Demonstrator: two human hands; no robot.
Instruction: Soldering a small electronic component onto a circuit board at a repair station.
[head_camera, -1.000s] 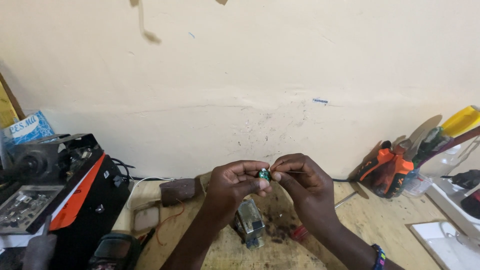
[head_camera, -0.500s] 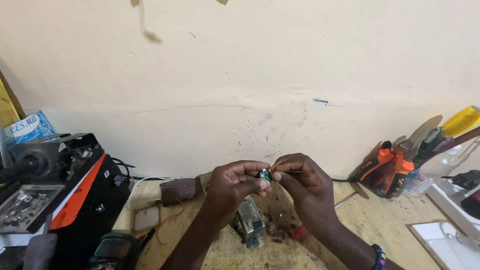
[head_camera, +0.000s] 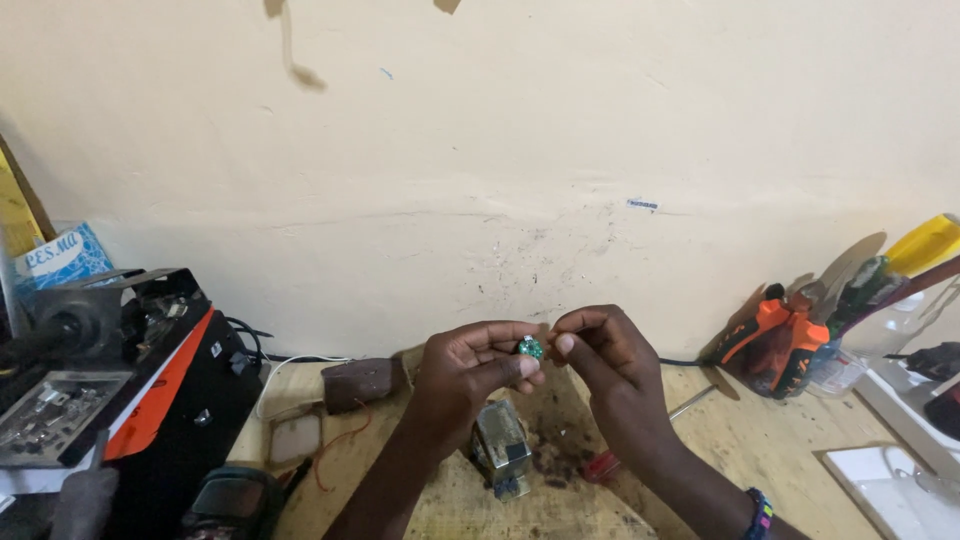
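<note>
Head view: two hands pinch a tiny green part above a scarred wooden workbench.
Left hand and right hand both close fingertips on the small green component, its shape hard to make out; a boxy metal block sits below.

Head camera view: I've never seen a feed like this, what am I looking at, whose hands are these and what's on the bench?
This is a single camera worn on a person's head, looking down at their own two bare hands; there is no machine. The left hand and right hand meet above a wooden workbench and pinch a tiny green part between their fingertips. Below them on the bench sits a small metal block. To the left stands a black and orange machine, with a brown block near it. On the right, tools with orange and yellow handles lean against the cream wall.
</note>
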